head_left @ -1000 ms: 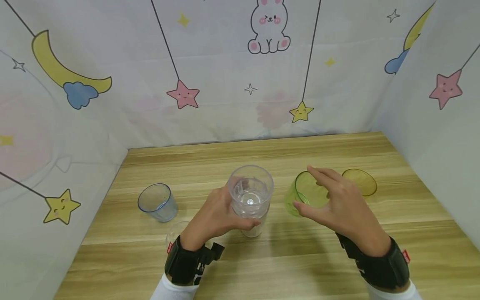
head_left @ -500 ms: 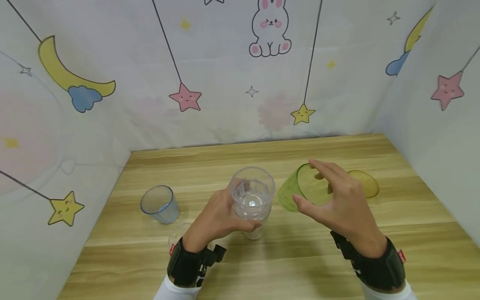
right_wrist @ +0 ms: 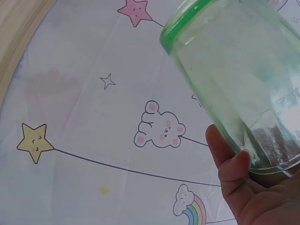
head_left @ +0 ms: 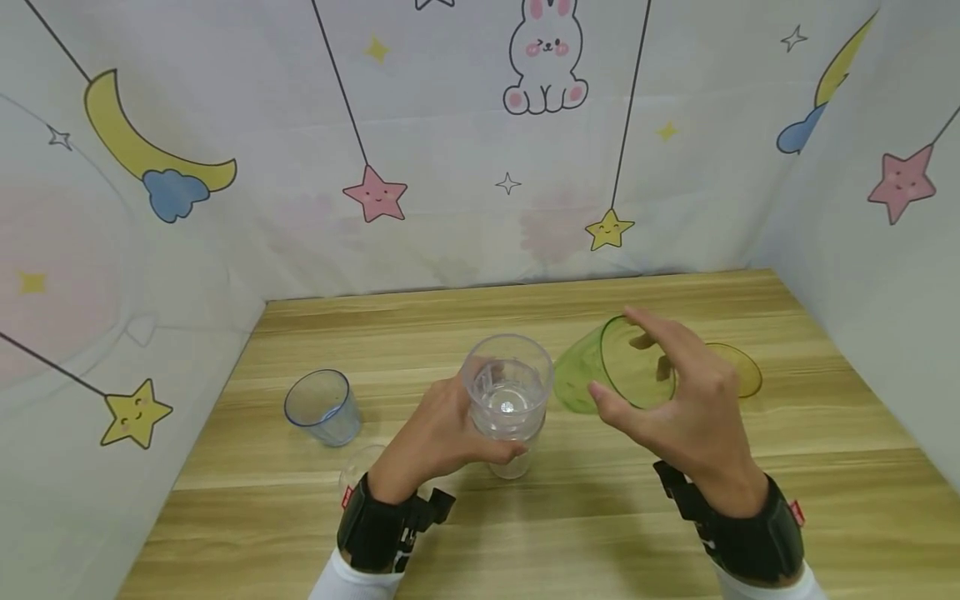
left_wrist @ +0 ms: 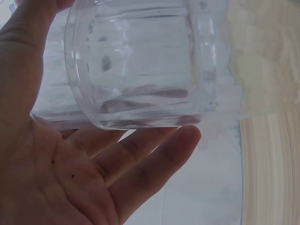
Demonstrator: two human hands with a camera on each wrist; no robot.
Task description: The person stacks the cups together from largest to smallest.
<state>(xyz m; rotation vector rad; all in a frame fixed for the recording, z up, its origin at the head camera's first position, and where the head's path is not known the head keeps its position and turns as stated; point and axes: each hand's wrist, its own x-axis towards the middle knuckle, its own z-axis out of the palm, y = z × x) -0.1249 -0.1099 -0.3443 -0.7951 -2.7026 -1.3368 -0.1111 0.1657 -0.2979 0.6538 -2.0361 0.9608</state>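
My left hand (head_left: 438, 433) grips what looks like one clear cup nested in another, the clear cups (head_left: 510, 387) standing nearly upright with the mouth toward me. In the left wrist view, a thick ring runs round the clear cup (left_wrist: 140, 61), and the fingers lie along its side. My right hand (head_left: 686, 400) holds a translucent green cup (head_left: 585, 375) by its rim end, thumb and fingers on opposite sides. The green cup is tilted, its base pointing left toward the clear cups and its mouth toward my palm. The right wrist view shows the green cup (right_wrist: 234, 79) above the wood.
A blue translucent cup (head_left: 330, 412) stands on the wooden table (head_left: 525, 542) at left. A clear round item (head_left: 358, 471) is partly hidden behind my left wrist. Beyond my right hand is a yellow translucent round item (head_left: 746, 371). Printed cloth walls (head_left: 450, 233) border the table.
My right hand has raised the green cup and tipped it further, its base swinging left toward the clear cups. The left hand keeps its hold on the clear cups with little movement.
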